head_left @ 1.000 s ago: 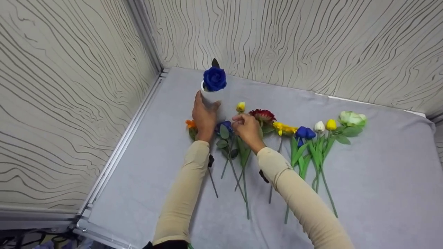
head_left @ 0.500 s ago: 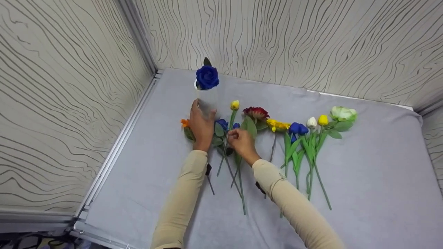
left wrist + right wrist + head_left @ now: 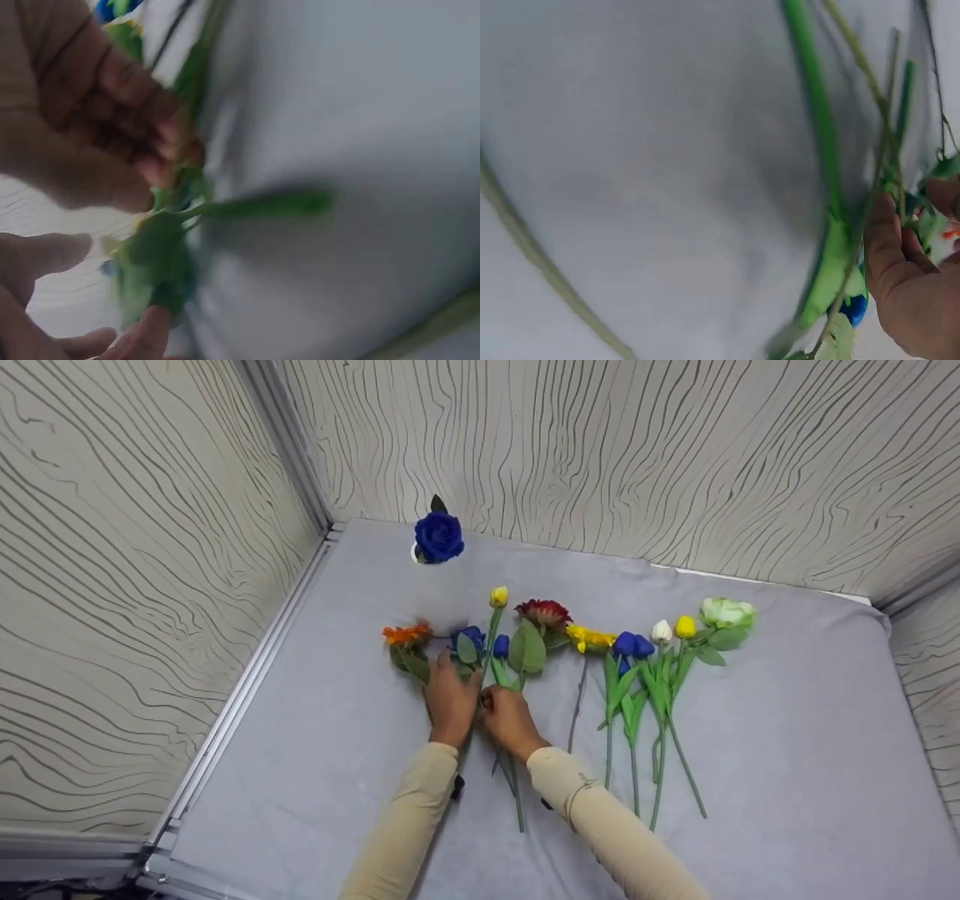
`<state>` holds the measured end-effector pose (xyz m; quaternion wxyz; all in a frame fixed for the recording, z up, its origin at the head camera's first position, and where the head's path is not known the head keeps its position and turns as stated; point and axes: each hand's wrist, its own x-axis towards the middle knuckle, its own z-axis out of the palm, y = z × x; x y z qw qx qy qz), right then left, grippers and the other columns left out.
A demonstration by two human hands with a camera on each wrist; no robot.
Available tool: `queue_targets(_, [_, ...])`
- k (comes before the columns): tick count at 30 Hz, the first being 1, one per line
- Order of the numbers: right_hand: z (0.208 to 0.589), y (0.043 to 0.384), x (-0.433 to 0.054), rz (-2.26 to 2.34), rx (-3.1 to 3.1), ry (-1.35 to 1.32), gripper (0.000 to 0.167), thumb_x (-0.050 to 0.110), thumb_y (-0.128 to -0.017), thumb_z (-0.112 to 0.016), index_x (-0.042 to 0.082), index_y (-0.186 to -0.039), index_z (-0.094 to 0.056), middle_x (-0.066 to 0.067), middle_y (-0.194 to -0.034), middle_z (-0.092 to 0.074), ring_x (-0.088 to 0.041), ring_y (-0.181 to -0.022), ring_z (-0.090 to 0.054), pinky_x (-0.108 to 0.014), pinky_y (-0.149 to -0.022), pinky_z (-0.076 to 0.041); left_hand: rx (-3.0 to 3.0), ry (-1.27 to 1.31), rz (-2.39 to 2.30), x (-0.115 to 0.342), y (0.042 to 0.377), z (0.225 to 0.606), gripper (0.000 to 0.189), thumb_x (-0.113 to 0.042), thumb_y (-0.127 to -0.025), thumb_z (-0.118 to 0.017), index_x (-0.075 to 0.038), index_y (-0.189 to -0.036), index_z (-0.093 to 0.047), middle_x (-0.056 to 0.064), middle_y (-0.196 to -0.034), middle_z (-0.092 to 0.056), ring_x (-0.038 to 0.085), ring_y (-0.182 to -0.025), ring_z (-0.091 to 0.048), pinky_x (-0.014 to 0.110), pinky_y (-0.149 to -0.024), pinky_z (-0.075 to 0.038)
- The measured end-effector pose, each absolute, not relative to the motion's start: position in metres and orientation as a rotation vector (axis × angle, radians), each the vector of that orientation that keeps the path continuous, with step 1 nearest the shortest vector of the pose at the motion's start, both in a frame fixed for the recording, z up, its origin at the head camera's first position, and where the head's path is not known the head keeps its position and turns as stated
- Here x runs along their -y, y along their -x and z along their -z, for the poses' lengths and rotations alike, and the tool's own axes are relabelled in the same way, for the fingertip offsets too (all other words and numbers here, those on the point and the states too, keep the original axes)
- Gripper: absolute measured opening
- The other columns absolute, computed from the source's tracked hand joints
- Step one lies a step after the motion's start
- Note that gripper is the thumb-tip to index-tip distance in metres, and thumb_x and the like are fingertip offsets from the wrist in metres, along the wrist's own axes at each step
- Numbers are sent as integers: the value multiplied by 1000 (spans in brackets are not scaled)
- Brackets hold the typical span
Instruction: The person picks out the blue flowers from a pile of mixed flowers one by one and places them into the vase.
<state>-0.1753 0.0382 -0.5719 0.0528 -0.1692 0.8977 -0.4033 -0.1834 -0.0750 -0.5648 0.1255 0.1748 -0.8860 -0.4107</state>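
My right hand (image 3: 511, 724) pinches a green stem low over the table; in the head view this stem runs up to the yellow tulip (image 3: 499, 597). Beside it, my left hand (image 3: 450, 703) lies over the blue rose (image 3: 468, 642) and its leaves, thumb and fingers apart in the left wrist view, closing on nothing that I can see. Behind both hands stands a whitish vase (image 3: 439, 596) with another blue rose (image 3: 439, 537) in it. A blue tulip (image 3: 501, 646) and a dark red flower (image 3: 545, 613) lie just right of the pinched stem. The wrist views are partly blurred.
An orange flower (image 3: 407, 634) lies left of the hands. Rightward in a row are a yellow flower (image 3: 590, 638), blue tulips (image 3: 634, 645), a white tulip (image 3: 661, 631), a second yellow tulip (image 3: 685, 627) and a pale green flower (image 3: 727, 613). Patterned walls border the grey cloth (image 3: 810, 750).
My left hand has let go of the vase and come down toward me, over the flowers. My right hand has moved down along the stems and now pinches one. The vase stays standing.
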Motion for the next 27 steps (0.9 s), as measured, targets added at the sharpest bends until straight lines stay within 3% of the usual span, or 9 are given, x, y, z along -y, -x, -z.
queue_targets(5, [582, 161, -38, 1080, -2936, 641, 1, 0, -87, -61, 1, -86, -62, -9, -76, -60, -26, -70, -61, -41, -62, -49, 2618, -536, 1284, 70, 176, 581, 55, -22, -84, -74, 5, -128, -56, 20, -112, -64, 35, -101, -62, 47, -87, -48])
queue_targets(9, [586, 153, -38, 1018, -2991, 641, 4, 5, -89, -63, 2, -87, -62, -13, -79, -63, -32, -75, -64, -46, -65, -51, 2606, -518, 1304, 68, 173, 588, 31, -21, -82, -76, 2, -102, -66, 15, -90, -68, 32, -83, -66, 45, -74, -51])
queue_targets(13, [586, 152, -39, 1067, -2933, 565, 12, 7, -90, -62, 6, -78, -61, -9, -73, -63, -27, -70, -64, -43, -60, -50, 2598, -506, 1276, 68, 174, 590, 18, -18, -80, -77, -4, -84, -66, 10, -76, -66, 29, -72, -64, 44, -66, -50])
queue_targets(21, [575, 154, -42, 1190, -2882, 395, 22, 1, -87, -61, 10, -68, -56, 1, -60, -51, -14, -56, -48, -32, -54, -39, 2609, -406, 1230, 68, 176, 579, 15, -16, -82, -75, -6, -80, -64, 8, -71, -64, 26, -66, -62, 41, -60, -48])
queue_targets(27, [566, 153, -41, 1312, -2909, 390, 12, 0, -87, -61, 7, -85, -70, -2, -74, -65, -16, -67, -59, -34, -61, -48, 2531, -399, 1412, 73, 176, 560, 31, -10, -82, -73, -11, -62, -49, -2, -54, -40, 16, -52, -40, 32, -51, -34])
